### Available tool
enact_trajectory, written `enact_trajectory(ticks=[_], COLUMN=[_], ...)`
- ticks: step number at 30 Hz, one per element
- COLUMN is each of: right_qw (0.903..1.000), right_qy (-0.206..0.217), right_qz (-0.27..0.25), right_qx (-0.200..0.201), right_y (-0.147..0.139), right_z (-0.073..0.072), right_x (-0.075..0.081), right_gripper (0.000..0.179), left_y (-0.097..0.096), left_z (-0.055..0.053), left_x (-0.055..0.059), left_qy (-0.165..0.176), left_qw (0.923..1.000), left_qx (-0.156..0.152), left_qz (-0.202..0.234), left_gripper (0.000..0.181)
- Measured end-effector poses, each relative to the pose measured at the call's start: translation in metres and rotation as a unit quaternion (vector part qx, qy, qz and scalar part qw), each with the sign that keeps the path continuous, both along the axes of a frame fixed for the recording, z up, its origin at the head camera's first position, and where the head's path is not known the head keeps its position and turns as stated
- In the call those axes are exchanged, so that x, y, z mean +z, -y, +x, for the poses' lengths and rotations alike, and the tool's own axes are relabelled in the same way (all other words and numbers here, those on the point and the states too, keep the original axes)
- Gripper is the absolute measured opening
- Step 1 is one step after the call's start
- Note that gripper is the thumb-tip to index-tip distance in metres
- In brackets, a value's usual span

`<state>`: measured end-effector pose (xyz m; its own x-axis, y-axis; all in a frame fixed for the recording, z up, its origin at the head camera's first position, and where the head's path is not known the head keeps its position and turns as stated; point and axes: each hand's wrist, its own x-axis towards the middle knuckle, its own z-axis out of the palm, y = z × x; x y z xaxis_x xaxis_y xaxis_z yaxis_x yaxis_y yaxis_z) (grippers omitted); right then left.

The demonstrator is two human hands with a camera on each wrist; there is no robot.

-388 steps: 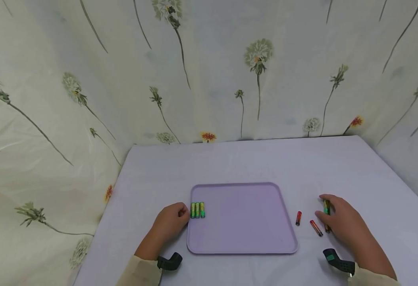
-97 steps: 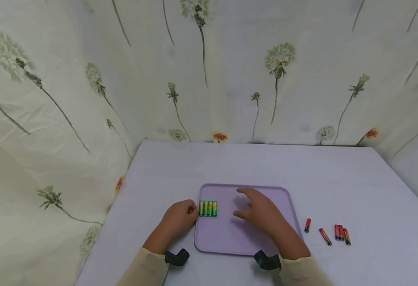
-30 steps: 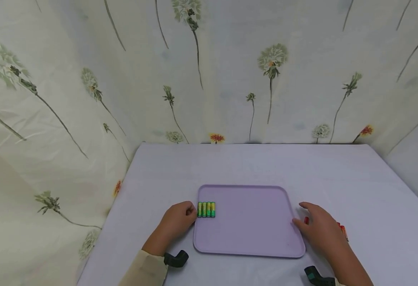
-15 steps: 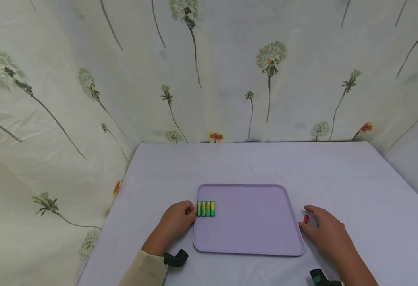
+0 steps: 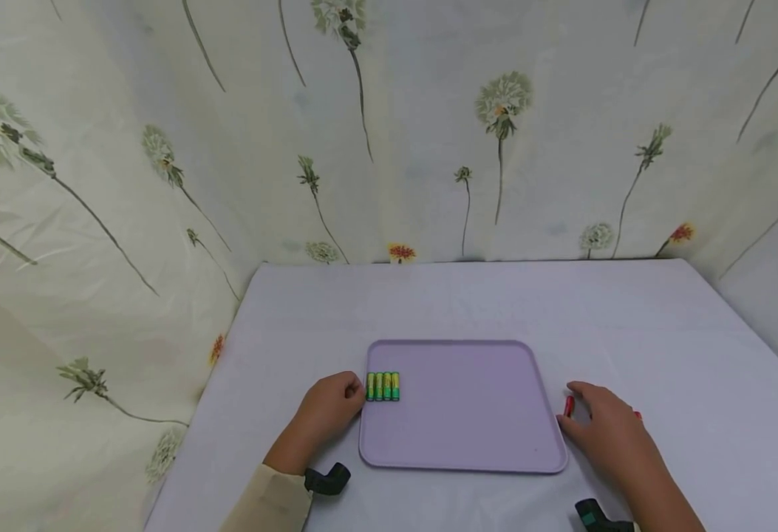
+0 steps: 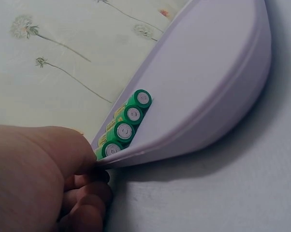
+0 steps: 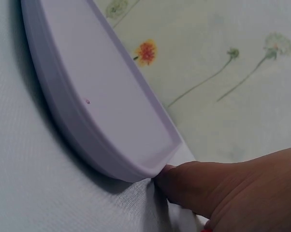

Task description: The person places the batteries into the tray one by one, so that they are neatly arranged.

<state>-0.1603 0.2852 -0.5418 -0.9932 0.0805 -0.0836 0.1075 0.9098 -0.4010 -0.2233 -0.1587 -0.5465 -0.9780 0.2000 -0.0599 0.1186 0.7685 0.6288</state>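
My left hand (image 5: 330,405), its fingers curled, grips the left rim of a shallow lilac tray (image 5: 468,421). In the left wrist view, the thumb lies at the rim (image 6: 136,157) and the fingers are curled below. Just inside stand several green-and-yellow batteries (image 5: 383,386) in a tight row, lying side by side. Beyond the tray's right side is my right hand (image 5: 608,432), thumb and index finger spread around a red battery (image 5: 569,406) on the table. The thumb (image 7: 184,183) touches or nearly touches the tray's edge. Most of that battery is hidden in the right wrist view.
A second red end (image 5: 637,415) peeks out behind the right hand, which hides the other red batteries. White cloth covers the table (image 5: 468,299). A flower-printed curtain (image 5: 402,148) hangs along the back and sides.
Since the oldest frame, one more green battery has joined the row. My right hand has swung from over the tray to the red batteries at the right. The left hand stays at the rim.
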Motion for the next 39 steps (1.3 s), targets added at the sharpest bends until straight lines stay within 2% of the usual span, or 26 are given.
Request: enact_trajectory(ticks=[5,13,22,32,39], right_qw=[1.0,0.9995,0.9994,0.9985,0.9985], right_qy=[-0.003,-0.031,-0.015,-0.023,-0.029], right_qz=[-0.001,0.002,-0.008,-0.03,-0.032], right_qx=[0.0,0.004,-0.029,-0.04,-0.035], right_y=[0.002,0.002,0.001,0.001,0.014], right_z=[-0.001,0.001,0.003,0.001,-0.005], right_x=[-0.001,0.0,0.001,0.004,0.018], right_gripper=[0.071,0.065,0.069,0.071,0.069], left_y=[0.001,0.002,0.002,0.002,0.003], left_z=[-0.001,-0.001,-0.001,-0.002,-0.002], left_x=[0.0,-0.003,-0.003,-0.004,-0.003], left_qy=[0.003,0.003,0.004,0.003,0.002], left_qw=[1.0,1.0,1.0,1.0,1.0], left_qx=[0.003,0.003,0.0,-0.004,-0.003], left_qz=[0.003,0.002,-0.004,-0.006,0.007], left_gripper=[0.012,0.012,0.014,0.013,0.014])
